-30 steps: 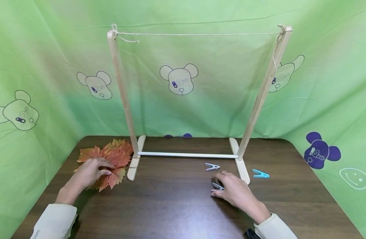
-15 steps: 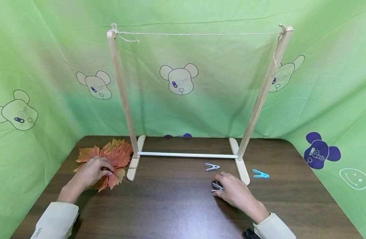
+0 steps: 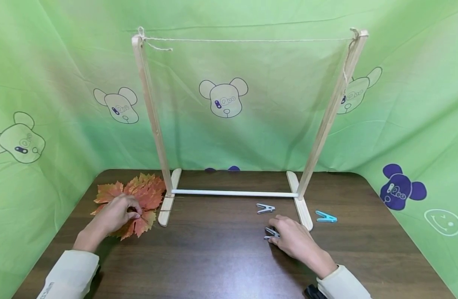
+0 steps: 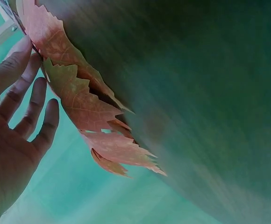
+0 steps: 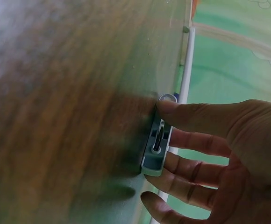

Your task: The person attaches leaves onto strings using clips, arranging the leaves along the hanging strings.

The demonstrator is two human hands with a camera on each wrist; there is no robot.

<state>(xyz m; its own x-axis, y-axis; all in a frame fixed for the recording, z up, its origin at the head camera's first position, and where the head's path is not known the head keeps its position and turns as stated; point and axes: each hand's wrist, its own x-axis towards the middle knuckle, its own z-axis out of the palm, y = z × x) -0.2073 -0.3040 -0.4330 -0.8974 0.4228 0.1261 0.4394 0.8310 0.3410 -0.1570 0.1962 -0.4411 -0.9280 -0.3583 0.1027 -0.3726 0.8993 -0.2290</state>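
On the brown table (image 3: 199, 261), at lower right of centre, a grey clothespin (image 3: 271, 233) is pinched between the thumb and fingers of the right hand (image 3: 297, 240), as shown from the right wrist. Its long axis is laid roughly across the frame, the splayed ends pointed left and the rest hidden by the hand. By the left hand (image 3: 114, 214), held well apart at lower left, the edge of the red-orange leaves (image 3: 148, 193) appears to be pinched; how many are caught cannot be told. So the clothespin is placed to the right of the leaves, with the right hand nearest. Beyond, a blue clothespin (image 3: 326, 217) and a second grey one (image 3: 265, 208) are left untouched. Farther back, a string (image 3: 247, 40) is stretched across the top of a wooden stand (image 3: 153, 112).
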